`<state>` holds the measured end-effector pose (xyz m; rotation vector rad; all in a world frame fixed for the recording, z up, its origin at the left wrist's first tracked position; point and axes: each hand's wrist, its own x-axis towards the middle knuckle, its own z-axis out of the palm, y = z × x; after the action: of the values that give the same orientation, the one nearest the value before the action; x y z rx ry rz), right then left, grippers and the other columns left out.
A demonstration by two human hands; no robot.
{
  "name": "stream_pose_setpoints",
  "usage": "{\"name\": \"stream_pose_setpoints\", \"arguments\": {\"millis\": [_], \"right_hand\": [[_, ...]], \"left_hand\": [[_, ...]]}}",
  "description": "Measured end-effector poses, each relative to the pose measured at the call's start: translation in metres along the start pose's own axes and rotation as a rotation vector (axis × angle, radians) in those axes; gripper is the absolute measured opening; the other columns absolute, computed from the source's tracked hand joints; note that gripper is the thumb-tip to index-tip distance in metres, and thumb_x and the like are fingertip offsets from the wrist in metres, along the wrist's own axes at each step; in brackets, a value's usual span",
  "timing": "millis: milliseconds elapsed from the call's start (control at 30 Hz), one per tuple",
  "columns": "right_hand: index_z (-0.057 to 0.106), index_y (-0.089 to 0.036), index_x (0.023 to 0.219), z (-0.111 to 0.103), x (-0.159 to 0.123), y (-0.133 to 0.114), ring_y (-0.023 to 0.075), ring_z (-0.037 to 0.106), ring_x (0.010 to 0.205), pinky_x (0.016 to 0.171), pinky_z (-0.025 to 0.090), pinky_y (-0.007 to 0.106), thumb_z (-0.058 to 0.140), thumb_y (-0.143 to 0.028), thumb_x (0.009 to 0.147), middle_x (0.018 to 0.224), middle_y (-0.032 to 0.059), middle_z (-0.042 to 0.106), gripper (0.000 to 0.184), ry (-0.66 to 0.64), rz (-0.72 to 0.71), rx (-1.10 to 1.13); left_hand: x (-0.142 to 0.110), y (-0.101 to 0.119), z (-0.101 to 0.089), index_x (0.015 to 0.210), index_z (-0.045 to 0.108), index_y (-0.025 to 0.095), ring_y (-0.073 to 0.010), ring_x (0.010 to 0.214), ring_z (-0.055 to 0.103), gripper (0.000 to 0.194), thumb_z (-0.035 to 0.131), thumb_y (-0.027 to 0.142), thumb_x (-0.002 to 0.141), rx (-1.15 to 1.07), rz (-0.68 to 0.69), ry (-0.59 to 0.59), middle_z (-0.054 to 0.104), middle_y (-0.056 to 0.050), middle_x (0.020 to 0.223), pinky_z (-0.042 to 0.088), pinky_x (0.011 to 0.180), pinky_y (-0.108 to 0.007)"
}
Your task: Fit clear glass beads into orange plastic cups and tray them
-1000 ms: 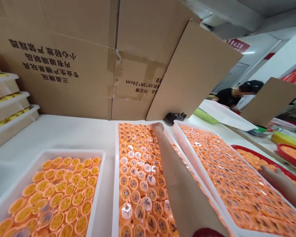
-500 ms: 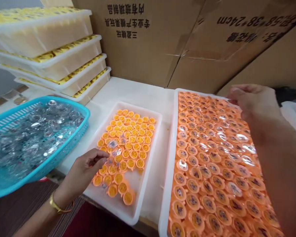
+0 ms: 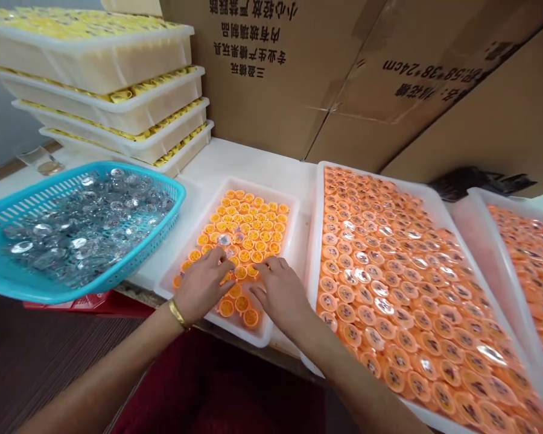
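Observation:
A white tray [image 3: 294, 226] holds rows of small orange cups [image 3: 256, 226] with yellow-orange contents. On the cups lie a clear plastic cap [image 3: 224, 240] and a few small greyish bits. Over the left part of these cups is my left hand [image 3: 203, 283], its fingers bent and its thumb apart from them. My right hand [image 3: 283, 295] reaches in from the tray's right side, fingertips at the cups and thumb spread from the fingers. Neither hand shows anything clearly held. What lies under the palms is hidden.
A blue basket [image 3: 163, 226] of clear plastic pieces stands left. Behind it, white trays [image 3: 158, 87] of yellow items are stacked. Large trays of clear-topped orange cups [image 3: 389, 271] fill the right, beside another such tray [image 3: 493, 241]. Cardboard boxes [image 3: 271, 114] wall the back.
My right hand has come from the large right tray to the small tray, beside my left hand. My left hand has shifted slightly right. The camera view has moved.

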<state>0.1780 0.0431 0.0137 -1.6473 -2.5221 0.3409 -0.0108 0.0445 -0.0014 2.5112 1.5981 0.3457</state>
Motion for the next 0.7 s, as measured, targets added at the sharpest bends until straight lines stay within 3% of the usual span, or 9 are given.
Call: {"name": "stream_pose_setpoints", "arguments": {"millis": [133,400,700], "right_hand": [[0.062,-0.014,0.106,0.008,0.012,-0.004,0.0275,0.051,0.102,0.085,0.048,0.040,0.068,-0.029,0.079,0.107,0.0119,0.057,0.031,0.027,0.015,-0.136],[0.059,-0.015,0.101,0.018,0.021,-0.001,0.0253,0.050,0.099,0.081,0.044,0.037,0.058,-0.018,0.084,0.103,0.0111,0.057,0.017,0.055,0.005,-0.271],[0.058,-0.016,0.102,0.018,0.018,-0.001,0.0245,0.051,0.095,0.080,0.043,0.037,0.053,-0.016,0.087,0.101,0.0094,0.058,0.016,0.041,-0.032,-0.290]], "left_hand": [[0.007,0.006,0.008,0.081,0.064,0.014,-0.0233,0.088,0.054,0.010,0.058,0.022,0.084,0.122,0.052,-0.013,0.054,-0.010,0.094,0.047,0.073,-0.037],[0.010,0.001,0.016,0.072,0.061,0.013,-0.0212,0.082,0.053,0.021,0.048,0.015,0.088,0.050,0.108,0.017,0.054,-0.009,0.086,0.045,0.070,-0.034],[0.007,-0.004,0.011,0.073,0.058,0.016,-0.0134,0.073,0.052,0.012,0.053,0.017,0.085,-0.563,-0.089,0.141,0.055,-0.002,0.077,0.041,0.068,-0.028]]}}
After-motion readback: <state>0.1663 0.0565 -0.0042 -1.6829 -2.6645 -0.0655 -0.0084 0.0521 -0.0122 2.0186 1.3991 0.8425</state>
